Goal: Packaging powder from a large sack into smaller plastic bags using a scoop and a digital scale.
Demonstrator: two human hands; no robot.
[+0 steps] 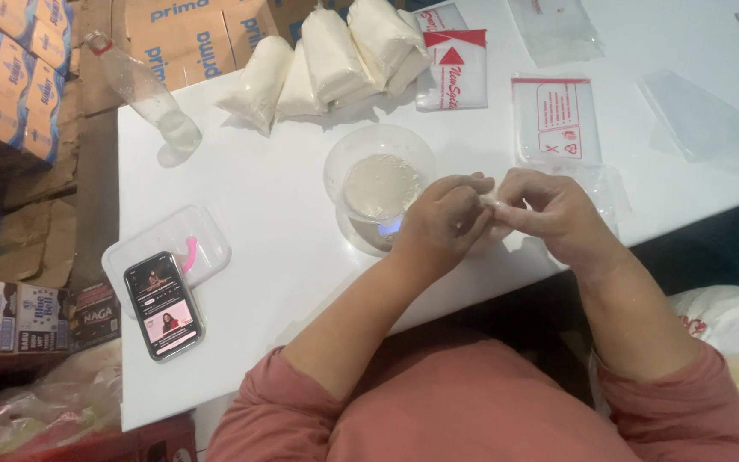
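Two hands are met over the white counter (284, 257): a small white pinch of plastic bag (491, 202) is gripped between the left hand (442, 224) and right hand (549, 214), fingers closed on it, just beside the clear round bowl of off-white powder (378, 175). A black smartphone (162, 305) is seen well apart, near the counter's edge.

A phone (162, 305) with a lit screen lies near the table's left edge. White filled bags (327, 60) and red-and-white pouches (455, 68) line the far edge; cardboard boxes (10, 77) stand beyond the left edge.
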